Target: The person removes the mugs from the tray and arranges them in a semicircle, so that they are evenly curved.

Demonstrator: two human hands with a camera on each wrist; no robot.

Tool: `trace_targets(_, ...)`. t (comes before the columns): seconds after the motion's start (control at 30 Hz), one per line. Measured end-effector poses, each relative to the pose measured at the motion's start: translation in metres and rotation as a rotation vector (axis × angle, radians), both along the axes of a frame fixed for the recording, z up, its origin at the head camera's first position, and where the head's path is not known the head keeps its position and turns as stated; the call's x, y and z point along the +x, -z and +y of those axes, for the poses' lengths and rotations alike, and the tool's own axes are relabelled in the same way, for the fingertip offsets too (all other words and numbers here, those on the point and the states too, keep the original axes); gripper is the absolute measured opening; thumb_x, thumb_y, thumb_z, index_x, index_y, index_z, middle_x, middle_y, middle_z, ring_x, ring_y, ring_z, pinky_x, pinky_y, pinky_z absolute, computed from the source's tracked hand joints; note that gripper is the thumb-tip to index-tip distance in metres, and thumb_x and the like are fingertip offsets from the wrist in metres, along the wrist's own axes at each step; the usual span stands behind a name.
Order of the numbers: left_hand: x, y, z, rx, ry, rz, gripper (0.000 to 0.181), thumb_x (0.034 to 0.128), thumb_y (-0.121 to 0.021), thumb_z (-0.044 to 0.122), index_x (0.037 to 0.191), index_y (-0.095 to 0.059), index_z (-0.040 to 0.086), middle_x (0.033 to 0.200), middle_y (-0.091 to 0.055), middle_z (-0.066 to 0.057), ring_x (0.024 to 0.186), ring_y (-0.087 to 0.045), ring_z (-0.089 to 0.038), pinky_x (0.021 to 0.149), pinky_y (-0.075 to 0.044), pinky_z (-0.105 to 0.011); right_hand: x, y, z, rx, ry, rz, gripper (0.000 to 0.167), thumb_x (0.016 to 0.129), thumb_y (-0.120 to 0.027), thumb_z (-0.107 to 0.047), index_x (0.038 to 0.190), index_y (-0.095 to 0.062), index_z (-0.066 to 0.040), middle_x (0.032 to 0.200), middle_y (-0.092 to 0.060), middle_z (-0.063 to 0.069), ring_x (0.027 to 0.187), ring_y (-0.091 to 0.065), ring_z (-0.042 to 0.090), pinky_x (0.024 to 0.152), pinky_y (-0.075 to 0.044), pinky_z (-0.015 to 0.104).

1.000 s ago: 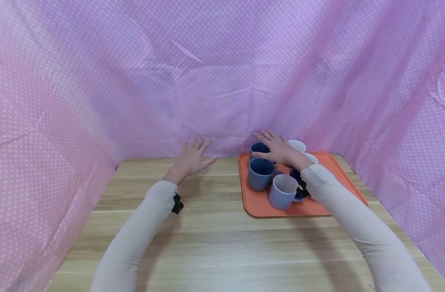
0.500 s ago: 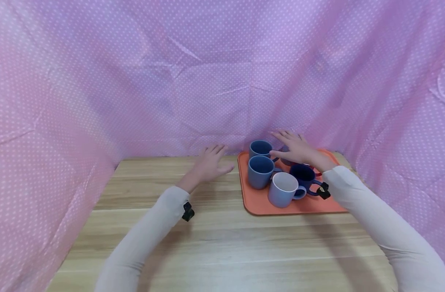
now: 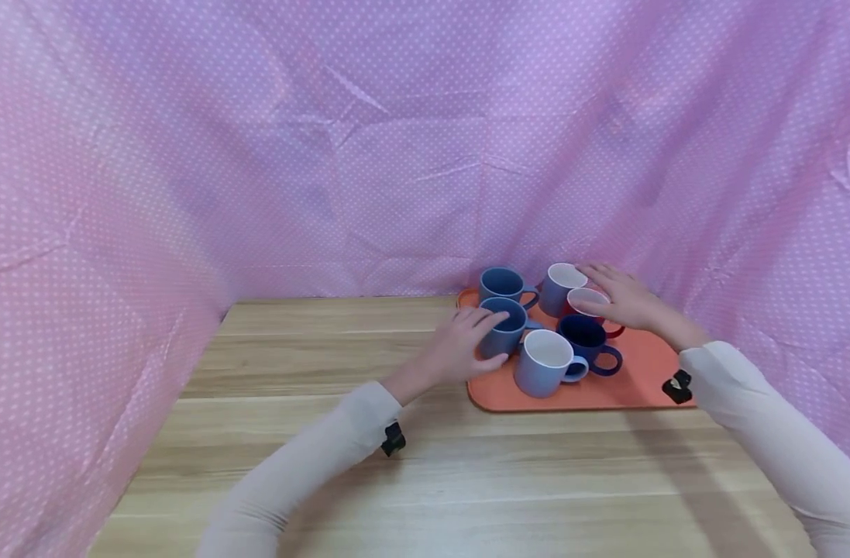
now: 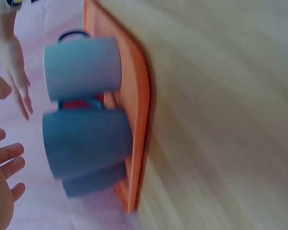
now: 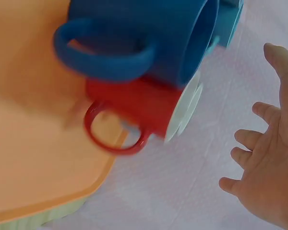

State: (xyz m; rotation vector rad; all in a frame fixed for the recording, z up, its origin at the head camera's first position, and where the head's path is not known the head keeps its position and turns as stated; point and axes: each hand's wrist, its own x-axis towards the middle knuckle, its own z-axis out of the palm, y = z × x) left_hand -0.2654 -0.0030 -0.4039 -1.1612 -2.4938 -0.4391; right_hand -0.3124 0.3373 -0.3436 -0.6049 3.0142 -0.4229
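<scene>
Several mugs stand upright on an orange tray (image 3: 648,380): two grey-blue ones at its left, a back one (image 3: 501,284) and a front one (image 3: 497,341), a pale blue-grey one (image 3: 540,372) in front, a dark blue one (image 3: 583,341), a red one (image 3: 589,302) and another pale one (image 3: 555,294) behind. My left hand (image 3: 455,345) reaches over the tray's left edge beside the front grey-blue mug, fingers spread. Above the red mug (image 5: 134,105) hovers my right hand (image 3: 623,298), fingers extended and holding nothing; the right wrist view shows it apart from the mugs.
A wooden table (image 3: 313,372) extends left of the tray and in front of it. Pink dotted cloth (image 3: 397,155) hangs behind the table and at both sides. The tray's right part (image 3: 648,349) carries no mug.
My left hand has moved right, from above the bare table to the front grey-blue mug. My right hand has shifted right over the tray, uncovering the back mugs. The mugs stand about where they were.
</scene>
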Motion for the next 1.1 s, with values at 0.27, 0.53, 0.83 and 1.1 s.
trace_targets(0.27, 0.019, 0.013, 0.028, 0.073, 0.101, 0.068, 0.058, 0.0913, -0.073, 0.043, 0.139, -0.061, 0.012, 0.128, -0.065, -0.003, 0.117, -0.058, -0.017, 0.101, -0.05, -0.031, -0.001, 0.016, 0.052, -0.131, 0.038, -0.046, 0.082, 0.099, -0.064, -0.037, 0.158, -0.025, 0.005, 0.159, -0.026, 0.037, 0.146, -0.022, 0.059, 0.115, -0.02, 0.075)
trace_targets(0.53, 0.033, 0.014, 0.052, 0.022, 0.131, 0.05, 0.054, 0.0947, -0.07, 0.04, 0.141, -0.06, 0.015, 0.136, -0.061, -0.003, 0.126, -0.055, -0.017, 0.112, -0.044, -0.029, 0.004, 0.039, 0.099, -0.175, 0.018, -0.07, 0.076, 0.099, -0.064, -0.03, 0.158, -0.028, 0.0, 0.157, -0.029, 0.038, 0.142, -0.026, 0.062, 0.109, -0.023, 0.078)
trace_targets(0.83, 0.069, 0.029, 0.094, 0.077, 0.14, -0.027, 0.05, 0.0994, -0.063, 0.037, 0.144, -0.056, 0.015, 0.138, -0.062, 0.001, 0.127, -0.058, -0.008, 0.109, -0.042, -0.014, 0.009, 0.067, 0.109, -0.039, 0.106, -0.204, 0.088, 0.094, -0.068, -0.044, 0.154, -0.03, 0.008, 0.156, -0.026, 0.04, 0.137, -0.029, 0.064, 0.106, -0.027, 0.081)
trace_targets(1.1, 0.078, 0.054, 0.121, 0.303, 0.109, -0.56, 0.071, 0.0983, -0.068, 0.034, 0.158, -0.035, 0.016, 0.158, -0.046, 0.004, 0.143, -0.046, -0.008, 0.111, -0.045, -0.022, 0.015, 0.084, 0.101, 0.067, 0.05, -0.187, 0.093, 0.083, -0.081, -0.046, 0.147, -0.042, 0.01, 0.149, -0.041, 0.039, 0.136, -0.038, 0.059, 0.109, -0.034, 0.074)
